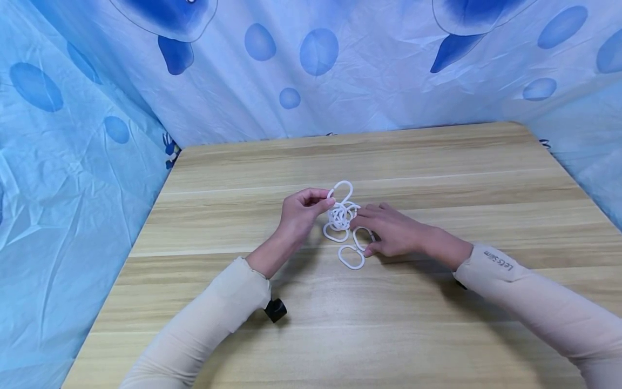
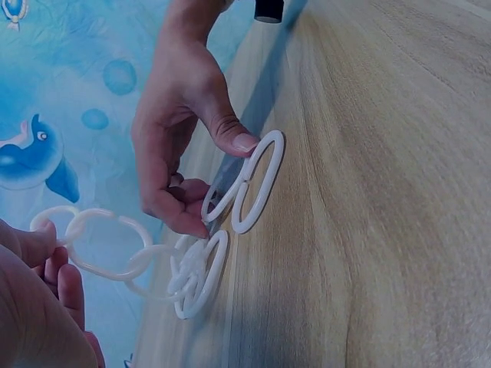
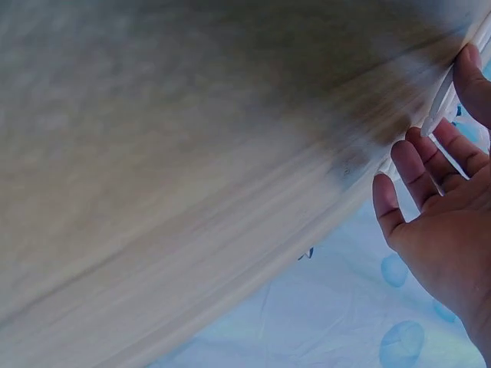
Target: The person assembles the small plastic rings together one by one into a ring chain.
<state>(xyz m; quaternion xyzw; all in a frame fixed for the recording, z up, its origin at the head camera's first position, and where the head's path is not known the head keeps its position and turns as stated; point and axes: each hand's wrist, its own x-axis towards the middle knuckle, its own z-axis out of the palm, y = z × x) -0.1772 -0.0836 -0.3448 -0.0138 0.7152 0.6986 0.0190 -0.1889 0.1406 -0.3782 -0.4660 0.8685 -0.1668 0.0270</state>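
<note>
A chain of white plastic oval links (image 1: 342, 216) lies bunched in a small pile on the wooden table, with a few links spread at its near side. My left hand (image 1: 302, 213) pinches a link at the far end between thumb and fingers; the left wrist view shows that link (image 2: 111, 244) raised from the pile. From the right, my right hand (image 1: 391, 229) curves over the near links, its thumb on a link (image 2: 261, 184) and its fingertips by the pile. In the right wrist view its fingers (image 3: 414, 172) are bent, with part of the chain hidden.
The wooden table (image 1: 340, 324) runs back to a blue and white patterned cloth (image 1: 291, 65) hanging behind it and down the left side. A black device (image 1: 276, 309) sits under the left wrist. Both forearms wear light sleeves (image 1: 209, 319).
</note>
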